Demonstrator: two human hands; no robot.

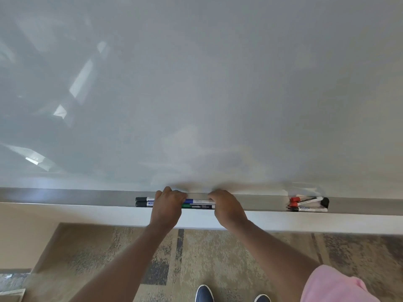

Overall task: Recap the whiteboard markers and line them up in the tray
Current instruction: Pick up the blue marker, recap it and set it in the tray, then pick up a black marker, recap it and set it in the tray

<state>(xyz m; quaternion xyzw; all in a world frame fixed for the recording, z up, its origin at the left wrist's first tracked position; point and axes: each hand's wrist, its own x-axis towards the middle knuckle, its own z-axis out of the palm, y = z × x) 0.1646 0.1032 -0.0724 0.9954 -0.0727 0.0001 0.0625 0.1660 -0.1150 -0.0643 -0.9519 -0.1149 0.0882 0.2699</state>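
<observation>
Both hands rest on markers lying in the tray under the whiteboard.

The left hand (166, 207) covers the joint between two black-capped markers (144, 201) and the blue marker (196, 201) and green marker (197, 206), which lie in two rows along the tray (65, 196). The right hand (226, 207) lies curled over the right ends of the blue and green ones. Well apart to the right, red-capped markers (305, 204) and a black cap (325, 202) sit in a loose heap, one tilted. The whiteboard (196, 83) fills the upper view; patterned carpet (207, 258), dark blue shoes (204, 294) and a pink sleeve (331, 286) show below.
</observation>
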